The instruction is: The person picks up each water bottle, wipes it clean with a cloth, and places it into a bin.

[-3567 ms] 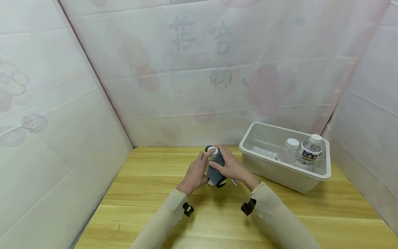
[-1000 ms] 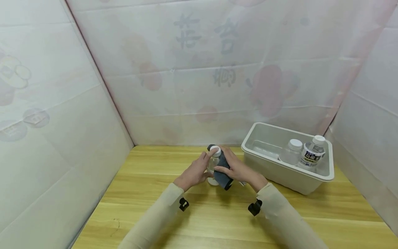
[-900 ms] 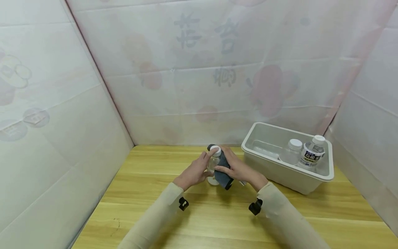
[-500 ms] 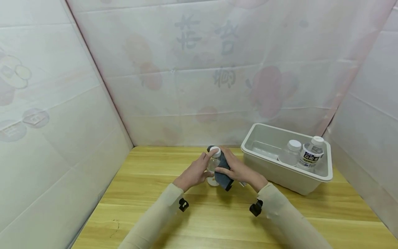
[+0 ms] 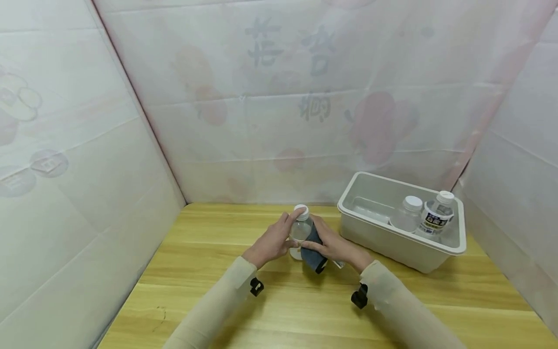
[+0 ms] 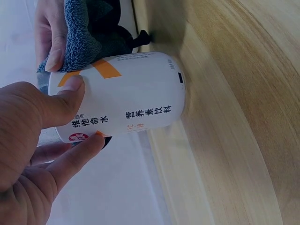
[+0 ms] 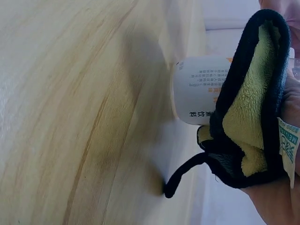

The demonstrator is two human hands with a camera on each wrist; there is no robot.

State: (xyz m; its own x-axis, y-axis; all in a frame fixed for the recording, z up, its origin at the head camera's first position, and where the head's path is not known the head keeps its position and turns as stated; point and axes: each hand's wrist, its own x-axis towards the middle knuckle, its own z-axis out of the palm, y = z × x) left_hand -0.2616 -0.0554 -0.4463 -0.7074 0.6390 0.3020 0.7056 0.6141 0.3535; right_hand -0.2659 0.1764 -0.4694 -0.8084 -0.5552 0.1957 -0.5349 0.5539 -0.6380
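A clear bottle (image 5: pixel 301 231) with a white cap stands on the wooden table, its lower part wrapped in a white label (image 6: pixel 136 93) with orange marks and printed characters. My left hand (image 5: pixel 271 241) holds the bottle from the left, one finger up at the cap; in the left wrist view its thumb and a finger grip the label. My right hand (image 5: pixel 337 246) grips a grey-blue cloth (image 5: pixel 312 256) and presses it to the bottle's right side. The right wrist view shows the yellow inner face and dark edging of the cloth (image 7: pixel 251 103), with a small loop hanging.
A pale grey bin (image 5: pixel 396 249) stands right of my hands, near the back wall. Inside it are a capped clear bottle (image 5: pixel 405 218) and a labelled bottle (image 5: pixel 436 215) leaning at the right end. Printed sheeting (image 5: pixel 270 135) encloses the table behind and on both sides.
My right hand and the cloth have slid lower along the bottle, baring more around its cap and shoulder. My left hand keeps its grip, nearly unmoved over the last second.
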